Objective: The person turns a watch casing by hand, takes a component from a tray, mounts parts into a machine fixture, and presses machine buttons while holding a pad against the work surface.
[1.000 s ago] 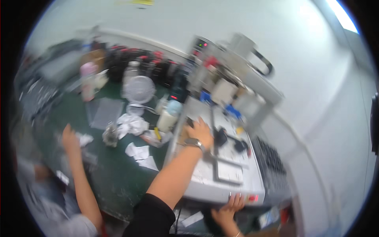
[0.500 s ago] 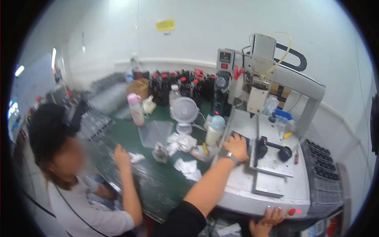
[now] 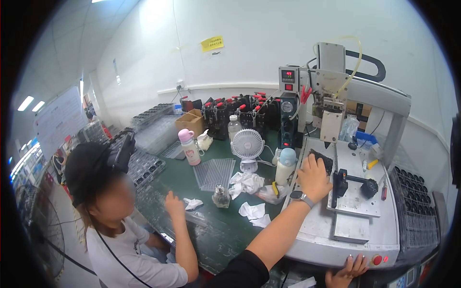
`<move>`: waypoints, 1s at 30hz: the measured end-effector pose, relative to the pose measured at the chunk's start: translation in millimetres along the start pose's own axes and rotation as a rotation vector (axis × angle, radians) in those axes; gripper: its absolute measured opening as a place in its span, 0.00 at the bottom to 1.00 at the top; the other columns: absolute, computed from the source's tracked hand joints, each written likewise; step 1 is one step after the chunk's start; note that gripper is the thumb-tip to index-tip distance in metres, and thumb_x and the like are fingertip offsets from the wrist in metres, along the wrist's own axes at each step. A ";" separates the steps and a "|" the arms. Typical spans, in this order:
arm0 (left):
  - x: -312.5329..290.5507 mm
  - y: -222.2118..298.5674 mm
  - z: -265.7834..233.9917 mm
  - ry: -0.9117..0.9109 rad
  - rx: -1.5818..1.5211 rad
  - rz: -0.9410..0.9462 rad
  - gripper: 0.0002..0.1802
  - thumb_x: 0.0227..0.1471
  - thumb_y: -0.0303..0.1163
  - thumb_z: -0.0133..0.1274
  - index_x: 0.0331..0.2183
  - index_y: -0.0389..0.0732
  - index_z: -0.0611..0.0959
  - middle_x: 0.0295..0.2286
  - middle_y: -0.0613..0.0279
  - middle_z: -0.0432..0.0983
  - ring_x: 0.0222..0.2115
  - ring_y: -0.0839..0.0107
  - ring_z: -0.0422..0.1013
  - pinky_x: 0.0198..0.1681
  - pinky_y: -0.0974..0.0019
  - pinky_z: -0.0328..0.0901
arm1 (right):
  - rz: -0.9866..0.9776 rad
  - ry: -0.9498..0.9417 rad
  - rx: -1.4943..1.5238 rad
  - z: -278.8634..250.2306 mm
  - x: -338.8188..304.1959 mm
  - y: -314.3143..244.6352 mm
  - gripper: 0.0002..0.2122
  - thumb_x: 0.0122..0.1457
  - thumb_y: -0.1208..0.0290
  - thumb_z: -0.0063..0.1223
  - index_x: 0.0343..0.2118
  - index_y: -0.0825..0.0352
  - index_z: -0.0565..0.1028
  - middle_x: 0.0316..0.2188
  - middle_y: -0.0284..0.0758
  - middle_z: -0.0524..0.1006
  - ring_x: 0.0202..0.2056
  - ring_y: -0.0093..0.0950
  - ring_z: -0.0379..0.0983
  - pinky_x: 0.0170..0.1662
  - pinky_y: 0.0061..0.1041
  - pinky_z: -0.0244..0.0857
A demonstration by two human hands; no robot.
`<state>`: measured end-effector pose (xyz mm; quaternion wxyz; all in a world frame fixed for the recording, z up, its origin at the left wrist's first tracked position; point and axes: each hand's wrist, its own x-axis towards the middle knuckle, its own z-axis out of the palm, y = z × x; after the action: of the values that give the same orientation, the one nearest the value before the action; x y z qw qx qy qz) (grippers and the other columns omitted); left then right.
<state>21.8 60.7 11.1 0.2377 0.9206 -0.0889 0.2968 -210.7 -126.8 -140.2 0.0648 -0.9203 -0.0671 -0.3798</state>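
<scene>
My left hand (image 3: 314, 180), a watch on its wrist, reaches onto the machine's white bed. Its fingers are stretched out and touch a dark, rough-looking flat pad (image 3: 327, 162); whether they grip it is hard to see. Just right of it, a black clamp-like part (image 3: 340, 182) and a black round knob-like part (image 3: 369, 188) sit on the metal fixture plate (image 3: 357, 207). Above the plate hangs the machine's dispensing head (image 3: 332, 126). My right hand (image 3: 349, 272) rests with fingers apart on the machine's front edge, left of a red button (image 3: 377, 259).
A co-worker (image 3: 115, 216) sits at my left, one hand (image 3: 175, 205) over the green table (image 3: 211, 240). Near the machine stand a blue-capped bottle (image 3: 286, 165), a white fan (image 3: 248, 145), crumpled tissues (image 3: 246, 184) and a glass jar (image 3: 221, 197). Black trays (image 3: 414, 206) stand at the right.
The view has shifted, so the scene sits farther right and lower. My left hand's fingers look more stretched, and more of the dark pad shows. My right hand stays at the front edge.
</scene>
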 end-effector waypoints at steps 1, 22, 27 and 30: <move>-1.1 2.3 -0.5 0.049 0.017 0.009 0.34 0.28 0.36 0.61 0.41 0.36 0.67 0.47 0.50 0.58 0.50 0.54 0.54 0.44 0.47 0.57 | -0.003 0.009 -0.013 0.6 -0.1 0.0 0.40 0.33 0.60 0.64 0.53 0.65 0.57 0.54 0.51 0.53 0.55 0.53 0.45 0.52 0.57 0.33; -2.5 9.4 6.0 -0.026 -0.078 0.021 0.28 0.28 0.32 0.59 0.36 0.35 0.69 0.43 0.48 0.59 0.46 0.50 0.55 0.45 0.47 0.56 | 0.022 -0.029 -0.108 0.3 -2.8 -0.5 0.35 0.36 0.66 0.54 0.50 0.69 0.52 0.55 0.57 0.49 0.57 0.57 0.39 0.57 0.57 0.23; -0.2 6.3 5.8 -0.077 0.000 0.029 0.18 0.30 0.36 0.58 0.28 0.42 0.73 0.35 0.55 0.66 0.40 0.55 0.62 0.39 0.52 0.59 | 0.033 -0.003 -0.098 4.5 2.5 -1.5 0.35 0.37 0.65 0.55 0.51 0.65 0.53 0.55 0.54 0.49 0.57 0.55 0.39 0.57 0.55 0.22; 1.6 4.5 13.4 -0.080 0.011 0.060 0.08 0.33 0.37 0.55 0.20 0.45 0.75 0.24 0.63 0.71 0.31 0.61 0.69 0.34 0.55 0.58 | 0.011 0.012 -0.063 3.3 3.8 -1.5 0.34 0.37 0.64 0.57 0.49 0.63 0.54 0.55 0.51 0.50 0.58 0.54 0.38 0.58 0.54 0.20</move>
<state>28.5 50.2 4.3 0.2201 0.9300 -0.1242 0.2671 -206.0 -124.5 -139.7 0.0384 -0.9200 -0.0497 -0.3869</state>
